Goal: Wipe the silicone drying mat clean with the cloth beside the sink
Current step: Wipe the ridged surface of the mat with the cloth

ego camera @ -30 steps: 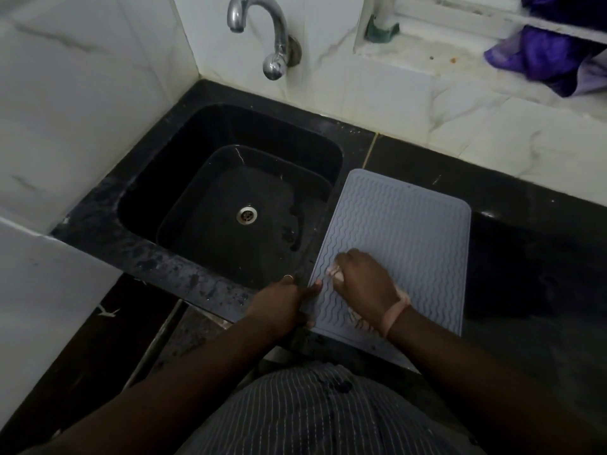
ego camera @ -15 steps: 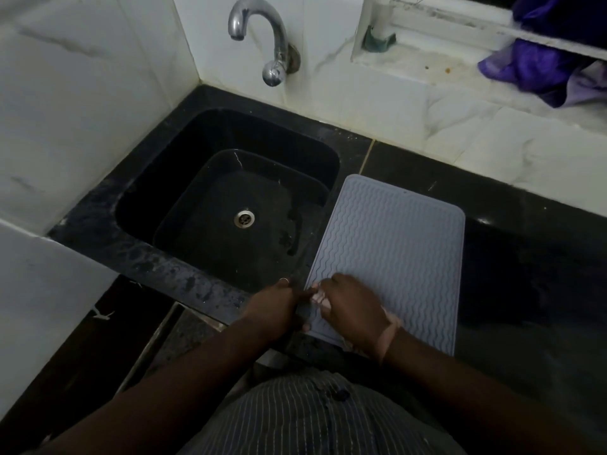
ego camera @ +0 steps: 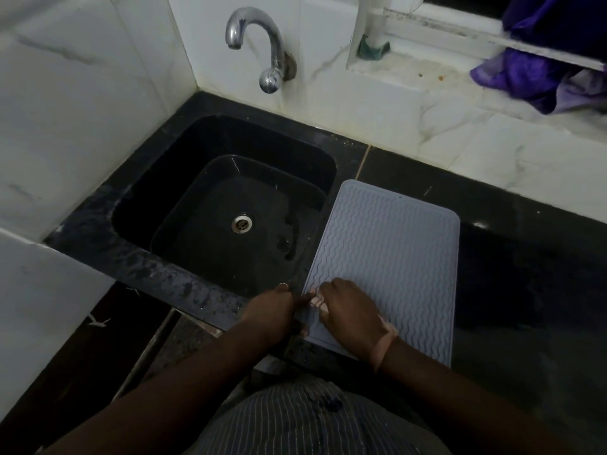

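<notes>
A grey silicone drying mat with wavy ridges lies on the black counter just right of the sink. My right hand rests on the mat's near left corner, closed over a small pale pink cloth; only a bit of the cloth shows at the fingertips. My left hand is at the mat's near left edge, fingers pinching that edge. A pink band circles my right wrist.
A black sink with a metal drain lies left of the mat, under a chrome tap. Black counter extends to the right. A purple cloth lies on the white ledge at back right. White tiled walls stand behind and to the left.
My right hand with the cloth has slid toward the mat's near left corner, closer to my left hand. The left hand stays at the mat's edge.
</notes>
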`<state>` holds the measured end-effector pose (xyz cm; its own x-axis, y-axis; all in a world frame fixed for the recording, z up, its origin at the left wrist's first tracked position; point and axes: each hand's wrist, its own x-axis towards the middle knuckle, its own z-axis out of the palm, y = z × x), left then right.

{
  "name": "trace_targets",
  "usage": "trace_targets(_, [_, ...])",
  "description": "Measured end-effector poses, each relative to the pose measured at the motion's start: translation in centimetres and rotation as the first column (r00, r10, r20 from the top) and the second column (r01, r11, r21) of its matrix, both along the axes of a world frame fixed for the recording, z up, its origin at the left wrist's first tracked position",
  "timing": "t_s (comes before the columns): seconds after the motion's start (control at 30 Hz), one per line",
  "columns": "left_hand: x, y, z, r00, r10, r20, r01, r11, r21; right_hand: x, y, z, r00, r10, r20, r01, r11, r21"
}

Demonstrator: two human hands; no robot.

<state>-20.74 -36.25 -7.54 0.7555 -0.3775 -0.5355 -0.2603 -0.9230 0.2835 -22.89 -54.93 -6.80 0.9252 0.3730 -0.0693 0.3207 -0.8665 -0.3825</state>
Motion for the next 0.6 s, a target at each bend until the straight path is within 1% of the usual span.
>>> trace_targets(0.07, [0.1, -0.1, 0.2, 1.000, -0.008, -0.002, 0.008, 1.000, 0.018, 2.2, -0.4, -0.3, 0.999, -0.002, 0.036, 0.004, 0.999, -0.042])
trace_targets(0.13, [0.2, -0.2, 0.3, 0.999, -0.034, 0.003, 0.034, 0.998, 0.047, 5.0, -1.3, -0.4, 0.996, -0.047, 0.082, 0.052, 0.996, -0.066])
trace_targets(0.2, [0.2, -0.2, 0.5, 0.999, -0.053, 0.005, 0.053, 0.996, 0.065, 7.5, -2.1, -0.3, 0.988, -0.134, 0.072, 0.138, 0.989, -0.053])
trace_targets(0.27, [0.3, -0.3, 0.8, 0.999, -0.039, -0.012, 0.039, 0.997, 0.070, 8.7, -2.2, -0.3, 0.984, -0.162, 0.069, 0.167, 0.983, -0.081])
trace_targets(0.37, [0.6, -0.9, 1.3, 0.997, 0.069, -0.026, -0.069, 0.998, 0.012, 7.8, -1.4, -0.4, 0.985, -0.150, 0.082, 0.157, 0.984, -0.088])
trace_targets(0.5, [0.2, -2.7, 1.8, 0.967, 0.244, 0.079, -0.240, 0.969, -0.062, 3.8, -1.0, -1.5, 0.993, -0.111, 0.037, 0.111, 0.994, -0.002])
trace_targets(0.6, [-0.4, -3.9, 2.4, 0.953, 0.275, 0.127, -0.269, 0.961, -0.058, 1.7, -1.0, -2.0, 0.997, -0.068, 0.031, 0.067, 0.997, 0.025])
